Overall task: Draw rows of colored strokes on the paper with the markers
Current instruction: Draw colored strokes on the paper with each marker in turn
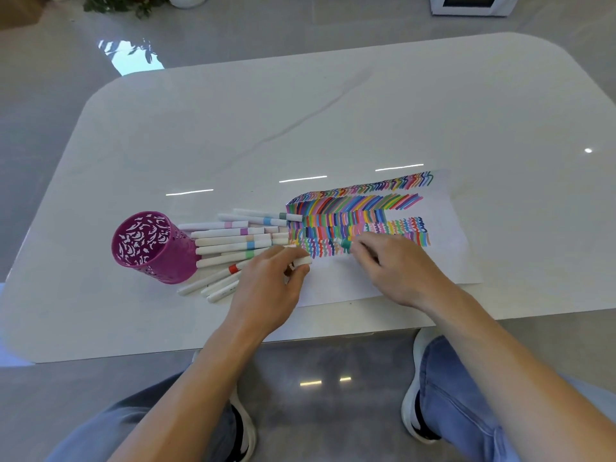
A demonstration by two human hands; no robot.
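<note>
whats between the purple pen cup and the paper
In the head view, a spread of white markers lies on the table between the purple cup and the paper.

- Purple cut-out cup (pixel 155 248) stands upright on the glossy white table (pixel 333 111).
- Leafy plant (pixel 116 3) sits far left on the floor, and a white appliance (pixel 473 5) far right.

Left hand (pixel 270 281) and right hand (pixel 396 265) reach forward, fingers curled (both palm-down).

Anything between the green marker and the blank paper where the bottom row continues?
Nothing visible. The right hand holds the green marker at the row's end on the paper; the left hand, pinching a white cap, sits left of the row.
</note>
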